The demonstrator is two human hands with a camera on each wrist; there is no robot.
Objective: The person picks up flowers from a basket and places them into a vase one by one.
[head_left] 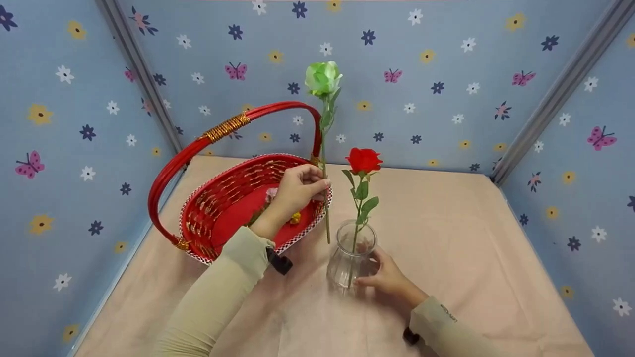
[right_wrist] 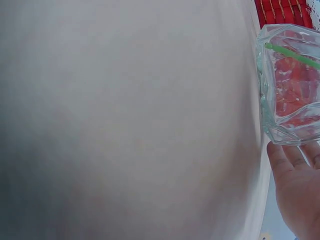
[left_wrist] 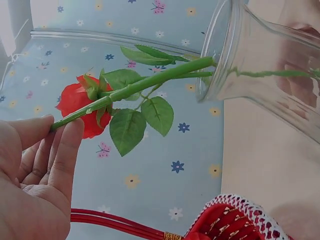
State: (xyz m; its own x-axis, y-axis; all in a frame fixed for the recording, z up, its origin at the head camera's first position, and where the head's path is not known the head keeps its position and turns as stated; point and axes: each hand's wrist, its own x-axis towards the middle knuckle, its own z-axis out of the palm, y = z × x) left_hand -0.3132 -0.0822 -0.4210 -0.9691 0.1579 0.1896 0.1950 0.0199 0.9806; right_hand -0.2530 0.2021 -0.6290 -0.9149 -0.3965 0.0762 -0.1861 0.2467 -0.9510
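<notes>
My left hand (head_left: 300, 186) pinches the stem of an artificial green rose (head_left: 323, 79) between thumb and fingers. The rose stands upright, its stem's lower end just left of the glass vase (head_left: 342, 265). In the left wrist view the green stem (left_wrist: 150, 80) crosses in front of the red rose (left_wrist: 75, 105), and its bloom is out of frame. A single red rose (head_left: 364, 160) leans in the vase, leaves above the rim. My right hand (head_left: 392, 280) holds the vase low on its right side, thumb in front; in the right wrist view its fingers (right_wrist: 281, 157) meet the glass.
A red woven basket (head_left: 218, 208) with a tall arched handle stands left of the vase. Inside lie a yellow flower (head_left: 295, 218) and a pale pink one (head_left: 271, 194), partly behind my left arm. A pale cloth (head_left: 456, 248) covers the table; patterned panels enclose it.
</notes>
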